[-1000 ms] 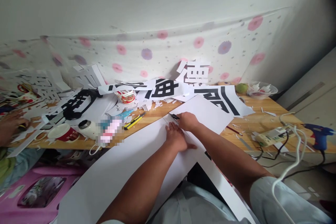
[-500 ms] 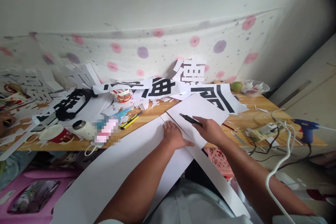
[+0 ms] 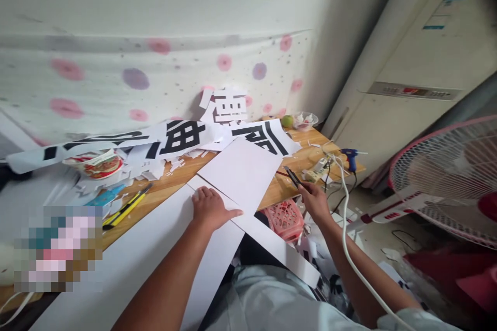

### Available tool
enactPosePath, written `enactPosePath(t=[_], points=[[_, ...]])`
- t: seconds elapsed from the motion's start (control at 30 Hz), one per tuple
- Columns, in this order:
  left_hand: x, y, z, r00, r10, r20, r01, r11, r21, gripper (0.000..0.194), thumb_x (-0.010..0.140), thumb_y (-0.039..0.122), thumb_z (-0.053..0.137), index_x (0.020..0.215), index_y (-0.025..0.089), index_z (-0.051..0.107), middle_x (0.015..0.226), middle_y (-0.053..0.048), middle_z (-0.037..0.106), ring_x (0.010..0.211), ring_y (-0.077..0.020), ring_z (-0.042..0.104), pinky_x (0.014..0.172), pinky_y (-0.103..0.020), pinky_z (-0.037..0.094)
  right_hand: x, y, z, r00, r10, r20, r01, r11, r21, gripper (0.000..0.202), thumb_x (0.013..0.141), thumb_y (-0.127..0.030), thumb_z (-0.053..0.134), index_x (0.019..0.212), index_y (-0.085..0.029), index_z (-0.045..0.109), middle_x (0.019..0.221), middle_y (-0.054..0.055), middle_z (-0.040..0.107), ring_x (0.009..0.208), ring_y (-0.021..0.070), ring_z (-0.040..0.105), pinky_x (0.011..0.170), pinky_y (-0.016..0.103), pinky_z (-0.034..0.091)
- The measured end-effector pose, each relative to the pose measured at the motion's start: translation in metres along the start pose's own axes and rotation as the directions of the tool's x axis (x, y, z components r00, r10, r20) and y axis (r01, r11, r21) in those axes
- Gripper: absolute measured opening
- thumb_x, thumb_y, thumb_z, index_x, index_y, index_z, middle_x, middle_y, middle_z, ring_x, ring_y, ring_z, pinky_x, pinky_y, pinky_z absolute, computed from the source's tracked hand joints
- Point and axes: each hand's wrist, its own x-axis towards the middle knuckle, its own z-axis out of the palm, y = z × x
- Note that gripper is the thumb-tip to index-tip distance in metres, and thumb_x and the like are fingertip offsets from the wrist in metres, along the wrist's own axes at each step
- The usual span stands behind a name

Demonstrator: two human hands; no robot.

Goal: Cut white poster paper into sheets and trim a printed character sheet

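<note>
1. The left hand (image 3: 209, 207) lies palm down, its fingers close together and pointing away from the body, its thumb spread wide to the right; it presses flat and grips nothing
2. Under it are the large white sheet (image 3: 155, 258) and a long white strip (image 3: 287, 253); the hand lies across the seam between them, the thumb reaching over the strip towards its far edge
3. The left forearm comes in from the lower edge, slanting up and to the right above the large sheet
4. The right hand (image 3: 315, 199) is closed around a black utility knife (image 3: 293, 178), held clear of the sheets, the front end of the knife pointing up and to the left
5. The right forearm stretches forward from the lower right, and a white cable (image 3: 345, 227) passes in front of it
6. Just beyond the strip, a smaller white sheet (image 3: 241, 171) lies on the wooden worktop (image 3: 276, 192), its far corner over a sheet printed with black strokes (image 3: 285, 139)
7. The strip runs past the near edge of the worktop, its near end beside the person's clothing, with a pink openwork plastic item (image 3: 285, 219) below
8. A yellow cutter (image 3: 129, 208) lies left of the left hand, near a red and white paper bowl (image 3: 103, 164); a blue glue gun (image 3: 351, 159) stands beyond the right hand
</note>
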Motion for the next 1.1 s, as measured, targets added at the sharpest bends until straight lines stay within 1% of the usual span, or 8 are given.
enactPosePath(t=[0.17,0.4,0.57,0.7,0.77,0.83,1.0,1.1], points=[[0.001,0.0,-0.001,1.0,-0.003,-0.015,0.004,1.0,0.016,0.157,0.06,0.105,0.052,0.162,-0.014,0.039,0.169,-0.044,0.03,0.161,-0.055,0.023,0.125,-0.066,0.023,0.017,0.009,0.003,0.993,-0.059,-0.103,0.049,0.995,-0.089,0.055,0.089,-0.056,0.063,0.122,-0.016,0.078,0.089,0.011,0.079,0.083,0.0285,0.072,0.077,0.04,0.057],[0.001,0.001,-0.003,1.0,-0.004,0.005,0.004,1.0,0.002,0.154,0.062,0.103,0.054,0.162,-0.012,0.04,0.169,-0.044,0.03,0.161,-0.0556,0.022,0.124,-0.066,0.022,0.032,0.01,0.014,0.993,-0.063,-0.099,0.042,0.979,-0.198,0.054,0.09,-0.047,0.059,0.131,-0.016,0.076,0.111,0.015,0.08,0.099,0.0316,0.073,0.092,0.046,0.056],[-0.001,0.002,-0.007,1.0,-0.007,0.015,0.006,1.0,0.018,0.152,0.062,0.104,0.051,0.162,-0.011,0.041,0.168,-0.044,0.031,0.161,-0.0555,0.023,0.124,-0.064,0.023,0.034,0.005,0.011,0.996,-0.055,-0.075,0.035,0.969,-0.245,0.048,0.087,-0.047,0.066,0.123,-0.019,0.079,0.108,0.013,0.079,0.098,0.0323,0.072,0.094,0.048,0.054],[-0.001,0.003,-0.007,1.0,-0.006,0.021,0.005,1.0,0.03,0.154,0.061,0.105,0.05,0.161,-0.012,0.041,0.168,-0.044,0.032,0.16,-0.0559,0.023,0.124,-0.065,0.024,0.036,-0.002,0.015,0.992,-0.056,-0.109,0.032,0.978,-0.207,0.051,0.084,-0.048,0.069,0.123,-0.017,0.079,0.108,0.014,0.077,0.1,0.0323,0.07,0.095,0.047,0.054],[0.0,0.003,-0.007,1.0,-0.003,0.013,0.002,0.999,0.037,0.155,0.061,0.105,0.05,0.162,-0.013,0.039,0.168,-0.045,0.031,0.16,-0.0558,0.024,0.124,-0.065,0.024,0.037,-0.005,0.018,0.99,-0.062,-0.127,0.044,0.989,-0.141,0.056,0.087,-0.05,0.064,0.129,-0.014,0.075,0.115,0.017,0.076,0.101,0.0309,0.07,0.091,0.044,0.055],[0.0,0.003,-0.006,1.0,-0.002,0.014,0.002,0.999,0.04,0.156,0.062,0.105,0.049,0.162,-0.014,0.037,0.169,-0.044,0.03,0.16,-0.0553,0.024,0.124,-0.064,0.024,0.038,-0.008,0.02,0.99,-0.061,-0.126,0.055,0.997,-0.051,0.061,0.09,-0.054,0.06,0.132,-0.012,0.072,0.115,0.017,0.075,0.093,0.028,0.07,0.082,0.039,0.057],[0.0,0.003,-0.006,1.0,-0.008,0.023,0.007,0.999,0.043,0.155,0.062,0.106,0.047,0.162,-0.012,0.039,0.17,-0.043,0.03,0.161,-0.055,0.023,0.124,-0.063,0.025,0.029,-0.01,0.01,0.995,-0.012,-0.102,0.029,0.985,0.172,0.062,0.09,-0.065,0.062,0.126,-0.015,0.065,0.086,0.005,0.071,0.067,0.0189,0.063,0.06,0.03,0.052],[0.002,0.002,-0.004,1.0,0.002,0.012,-0.002,0.999,0.042,0.157,0.062,0.107,0.046,0.161,-0.014,0.039,0.169,-0.043,0.031,0.16,-0.0551,0.023,0.124,-0.063,0.025,0.018,-0.011,0.002,0.998,0.017,-0.066,0.002,0.96,0.281,0.054,0.09,-0.064,0.064,0.121,-0.02,0.059,0.085,0.001,0.069,0.056,0.0137,0.056,0.052,0.027,0.046]])
